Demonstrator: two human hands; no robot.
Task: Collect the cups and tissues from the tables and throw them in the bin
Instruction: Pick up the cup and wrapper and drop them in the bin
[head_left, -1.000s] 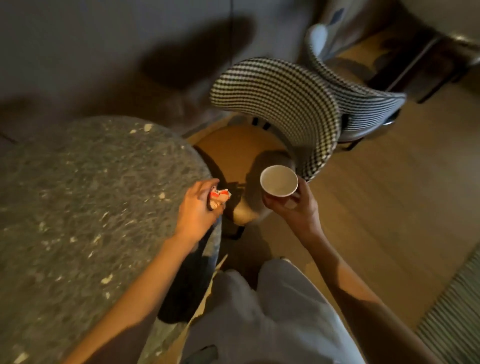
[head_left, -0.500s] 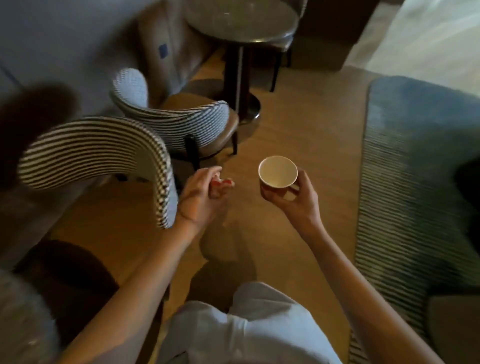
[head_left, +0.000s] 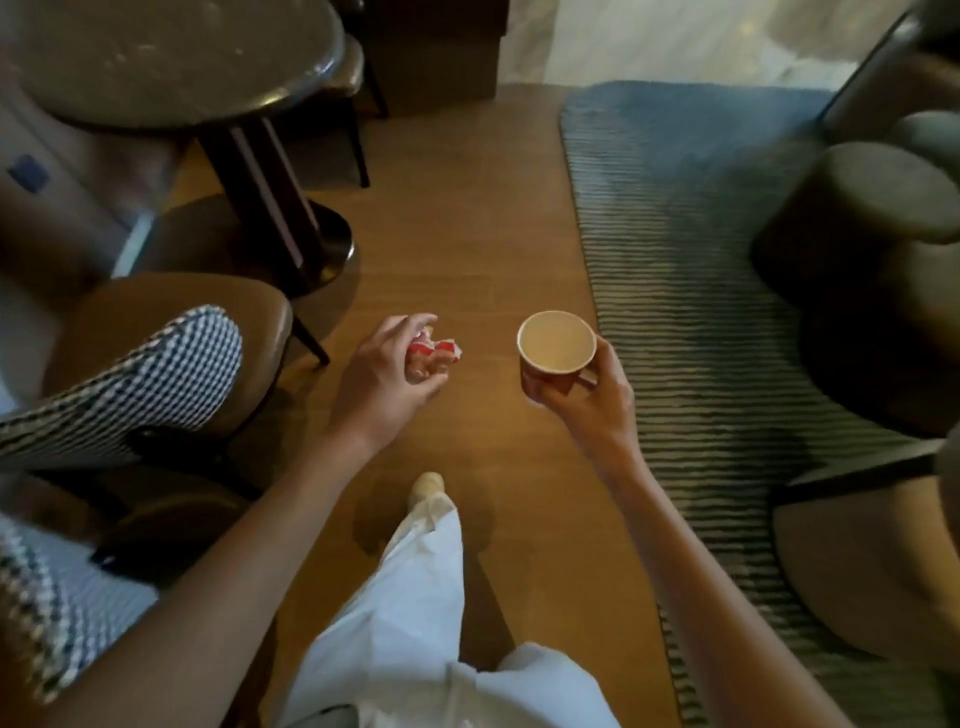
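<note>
My right hand (head_left: 592, 400) grips a small paper cup (head_left: 555, 347) with a red outside and a pale inside, held upright at chest height over the wooden floor. My left hand (head_left: 387, 376) holds a crumpled red and white tissue (head_left: 435, 349) between its curled fingers, a short way left of the cup. Both hands are out in front of me, apart from each other. No bin is in view.
A round dark table (head_left: 171, 57) on a pedestal base stands at the upper left. Checked chairs (head_left: 156, 374) with brown seats line the left side. A striped rug (head_left: 691, 291) covers the floor on the right, with dark round stools (head_left: 872, 208) beyond it. Wooden floor (head_left: 467, 218) runs ahead between them.
I have turned away from the speckled table and stepped along the floor. The chairs have slid to the left and the far table has come nearer. Both hands still hold the tissue and cup.
</note>
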